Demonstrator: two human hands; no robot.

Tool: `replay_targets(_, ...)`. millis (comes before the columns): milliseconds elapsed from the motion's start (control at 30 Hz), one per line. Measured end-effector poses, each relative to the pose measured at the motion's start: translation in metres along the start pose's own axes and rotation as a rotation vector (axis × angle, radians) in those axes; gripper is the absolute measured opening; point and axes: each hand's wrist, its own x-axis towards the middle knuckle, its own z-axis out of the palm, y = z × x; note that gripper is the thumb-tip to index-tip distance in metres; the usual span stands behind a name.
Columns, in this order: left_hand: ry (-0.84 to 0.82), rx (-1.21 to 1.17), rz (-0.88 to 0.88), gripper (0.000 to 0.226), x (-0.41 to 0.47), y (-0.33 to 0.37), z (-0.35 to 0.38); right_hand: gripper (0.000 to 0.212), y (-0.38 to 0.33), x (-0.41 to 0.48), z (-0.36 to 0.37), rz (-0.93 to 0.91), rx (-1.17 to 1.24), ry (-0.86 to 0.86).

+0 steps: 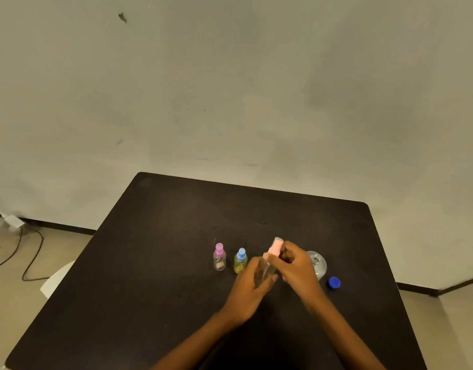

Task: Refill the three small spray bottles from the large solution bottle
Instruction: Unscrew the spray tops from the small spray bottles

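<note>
On the dark table stand two small spray bottles: a clear one with a purple-pink sprayer and a yellowish one with a blue sprayer. My left hand grips the clear body of a third small bottle, held tilted above the table. My right hand pinches its light pink spray top. Just behind my right hand stands the large clear solution bottle, open at the top and partly hidden. Its blue cap lies on the table to the right.
A pale wall rises behind the table. On the floor at the left lie a dark cable and a white object near the table's edge. The table's far half holds nothing.
</note>
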Motion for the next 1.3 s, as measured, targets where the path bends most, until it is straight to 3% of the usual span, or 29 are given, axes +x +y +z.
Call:
replay_targets(167, -0.011, 0.040, 0.101, 0.026, -0.007, 0.038, -0.001, 0.033, -0.032, 0.000, -0.010, -0.016, -0.043, 0.052)
replay_targets(267, -0.004, 0.002, 0.067, 0.026, -0.006, 0.056, -0.007, 0.036, -0.043, 0.001, -0.012, -0.013, 0.063, -0.045)
replay_targets(400, -0.274, -0.236, 0.008, 0.011, -0.011, 0.082, -0.019, 0.038, -0.057, -0.005, -0.023, -0.088, 0.202, -0.218)
replay_targets(567, -0.551, -0.702, -0.235, 0.018, -0.018, 0.096, -0.029, 0.039, -0.075, -0.007, -0.031, -0.155, 0.214, -0.312)
replay_targets(633, -0.439, -0.692, -0.222, 0.025, -0.020, 0.099, -0.024, 0.035, -0.078, -0.005, -0.033, -0.175, 0.194, -0.283)
replay_targets(767, -0.035, -0.469, -0.127, 0.049, -0.015, 0.098, -0.018, 0.030, -0.071, -0.001, -0.030, -0.162, 0.164, -0.125)
replay_targets(867, -0.027, -0.318, -0.128, 0.045, -0.019, 0.097, -0.018, 0.030, -0.065, 0.000, -0.025, -0.113, 0.142, -0.047)
replay_targets(1100, -0.065, -0.427, -0.174, 0.044, -0.020, 0.098, -0.018, 0.036, -0.069, -0.007, -0.029, -0.096, 0.184, -0.219)
replay_targets(1300, -0.048, -0.454, -0.162, 0.057, -0.023, 0.100, -0.016, 0.049, -0.085, -0.001, -0.051, -0.256, 0.141, -0.124)
